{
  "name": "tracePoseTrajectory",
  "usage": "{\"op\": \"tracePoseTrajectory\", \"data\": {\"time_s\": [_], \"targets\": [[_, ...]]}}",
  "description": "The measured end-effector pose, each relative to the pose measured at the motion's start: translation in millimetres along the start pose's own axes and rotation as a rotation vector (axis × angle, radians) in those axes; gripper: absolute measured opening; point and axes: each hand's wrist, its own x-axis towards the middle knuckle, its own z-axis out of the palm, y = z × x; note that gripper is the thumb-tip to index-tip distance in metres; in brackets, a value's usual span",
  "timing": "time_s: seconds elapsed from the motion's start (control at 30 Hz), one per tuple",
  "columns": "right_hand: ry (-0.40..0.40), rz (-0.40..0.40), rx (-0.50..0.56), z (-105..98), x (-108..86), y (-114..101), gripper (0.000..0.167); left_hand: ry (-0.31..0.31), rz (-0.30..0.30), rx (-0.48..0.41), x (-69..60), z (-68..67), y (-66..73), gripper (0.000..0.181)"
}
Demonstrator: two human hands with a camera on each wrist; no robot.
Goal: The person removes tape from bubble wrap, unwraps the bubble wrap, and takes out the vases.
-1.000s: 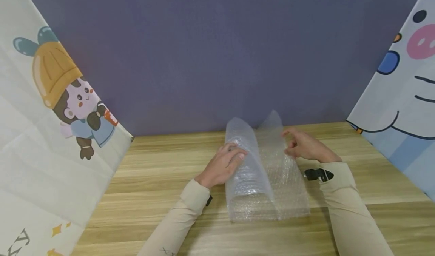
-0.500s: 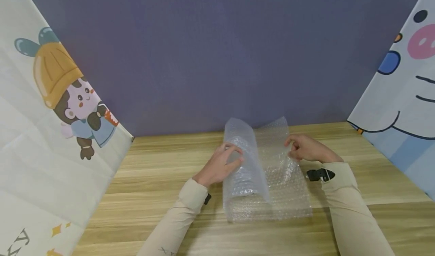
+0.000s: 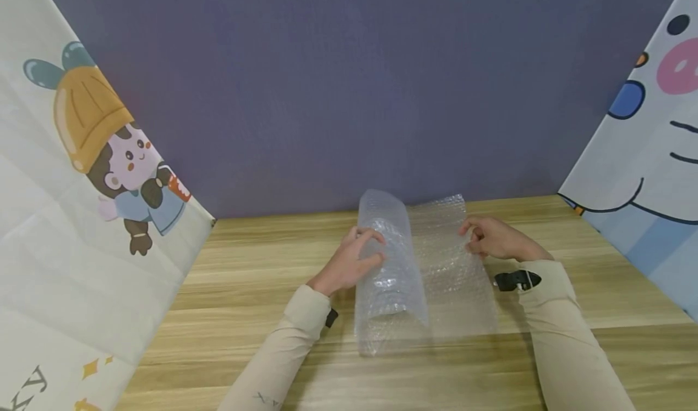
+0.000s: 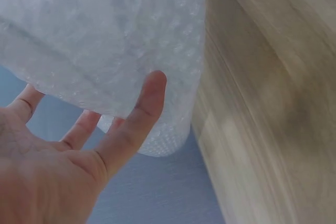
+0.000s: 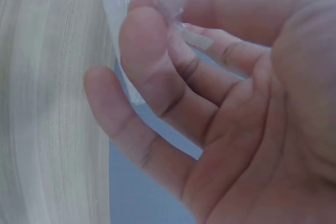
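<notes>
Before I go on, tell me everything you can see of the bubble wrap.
The bubble wrap is a clear, shiny, plastic-looking sheet dotted with small bubbles, lying on the wooden table. Its left part curls over into a loose roll; its right part spreads out, slightly rippled. The left hand touches the rolled part; the right hand pinches the right edge.

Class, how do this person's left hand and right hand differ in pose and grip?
The left hand touches the curled-over side of the clear plastic bubble wrap; the right hand pinches the edge of its flatter side. The left hand's fingers are spread apart; the right hand's curl inward. Both hands are bare, below beige fabric sleeves.
</notes>
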Motion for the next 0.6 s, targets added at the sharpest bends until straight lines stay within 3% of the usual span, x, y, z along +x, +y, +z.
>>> {"op": "tracePoseTrajectory", "data": {"time_s": [0.47,0.6], "targets": [[-0.062,0.048,0.010,2.0,-2.3,10.0,0.039,-0.036,-0.044,-0.036,-1.7,-6.3,-3.3,0.033],[0.038,-0.011,-0.144,0.4,-2.2,12.3,0.034,-0.049,-0.036,-0.049,-2.8,-8.1,-2.4,0.032]]}}
